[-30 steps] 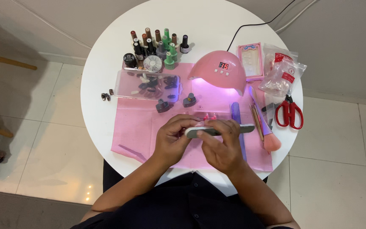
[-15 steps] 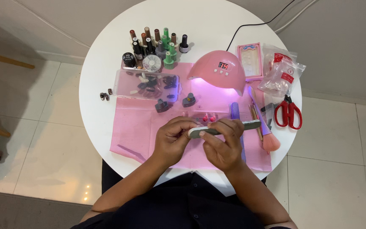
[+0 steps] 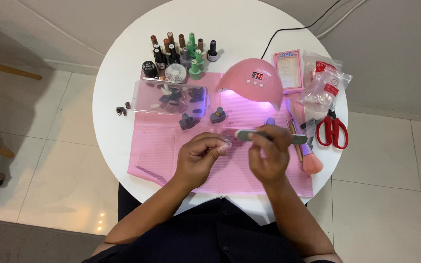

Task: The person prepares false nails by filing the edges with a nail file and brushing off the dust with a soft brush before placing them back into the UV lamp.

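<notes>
Two hands work over the pink mat (image 3: 162,146) on the round white surface (image 3: 123,73). Left hand (image 3: 198,160): grip closed on a small false nail (image 3: 225,146), pinched at the fingertips, nail tip facing right. Right hand (image 3: 269,156): grip closed around a grey nail file (image 3: 249,135), held roughly level just above and right of the nail; whether file and nail touch cannot be told.

Judgement: filing goes best with the nail pinched firmly, the file kept flat to the edge, strokes short and light.

Room: the pink lamp (image 3: 252,83) sits just beyond the file. A pink brush (image 3: 312,163) and red scissors (image 3: 332,131) lie near the right hand, close to the surface rim. Small nail stands (image 3: 187,121) and a clear tray (image 3: 169,97) lie ahead of the left hand. Open mat remains at the left.
</notes>
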